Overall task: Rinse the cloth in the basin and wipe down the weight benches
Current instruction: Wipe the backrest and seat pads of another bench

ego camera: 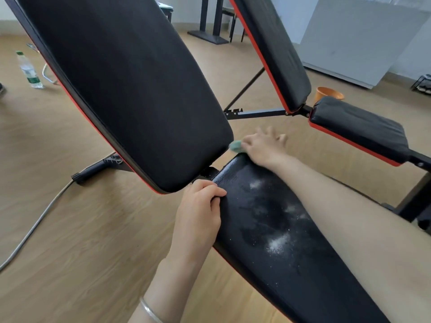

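**Two hands on the near bench seat**

Both hands work at the centre of the frame. The right hand, blurred, presses a small green cloth at the far end of the seat pad, just beside the lower edge of the raised backrest; its fingers look spread. The left hand, a silver bangle on its wrist, curls its fingers over the seat pad's left edge. White dusty smears mark the seat. A second bench stands at upper right, an orange basin behind it. A water bottle stands at upper left, on the wooden floor.
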